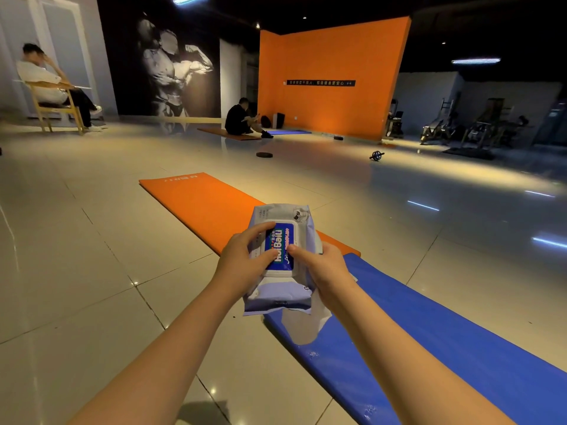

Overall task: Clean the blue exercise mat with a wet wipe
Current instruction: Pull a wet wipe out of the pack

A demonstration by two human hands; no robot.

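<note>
Forearms are cut off at the bottom edge. The flat blue foam exercise mat lies on the glossy beige tiled floor below and right of the grip, and its near end runs out of frame. A thin white wet wipe hangs just under the grip. Its top is hidden behind the pack, so I can't tell what holds it.

Both hands clutch a soft lavender plastic wet-wipe pack above the mat's far end. The left hand wraps the left side with its fingers curled onto the white lid with blue label. The right hand presses its thumb on the lid, and its other fingers are hidden behind the pack's right edge.

Beyond the grip lies a long orange foam mat, its near end hidden. Farther off are a small black ab wheel and a seated person in black, dim and hard to make out.
</note>
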